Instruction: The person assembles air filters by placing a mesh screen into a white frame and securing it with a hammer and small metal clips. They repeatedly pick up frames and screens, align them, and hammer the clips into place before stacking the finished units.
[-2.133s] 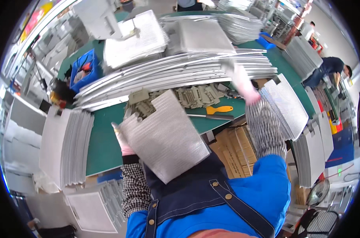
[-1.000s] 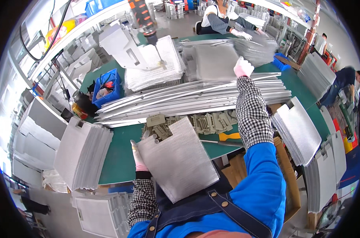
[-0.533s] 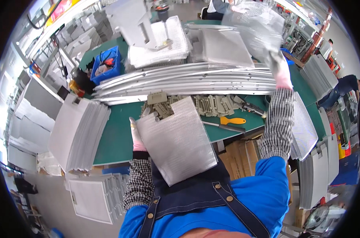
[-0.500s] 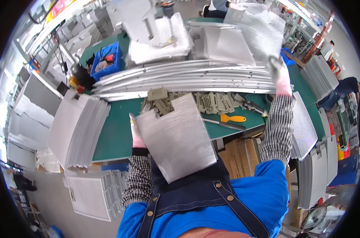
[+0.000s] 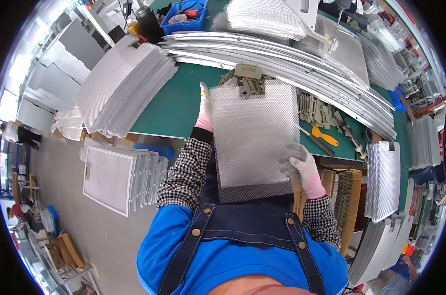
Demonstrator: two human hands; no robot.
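In front of my apron are mesh sheets [image 5: 252,132], silvery and see-through, with a square notch in the top edge. A darker strip along the bottom and right suggests at least two overlapping layers. My left hand [image 5: 205,110], in a white-and-pink glove, grips the left edge, thumb up and the other fingers hidden behind. At the lower right edge my right hand [image 5: 306,171], gloved with grey fingertips, is closed on the mesh. Beyond the sheets lies a pile of grey-beige plastic clips [image 5: 314,110], with a larger beige piece [image 5: 248,71] on top.
A yellow-handled scraper [image 5: 325,136], a dark-handled tool [image 5: 322,146] and a power screwdriver [image 5: 349,133] lie right on the green table [image 5: 159,110]. Long metal strips [image 5: 282,61] cross behind. Panel stacks [image 5: 127,88] stand left, more mesh panels [image 5: 383,182] right. A blue bin [image 5: 183,19] sits behind.
My right hand has come back from the mesh at the far right to the sheet before me. The sheet is now straighter, with another layer showing at its edge. The view has shifted.
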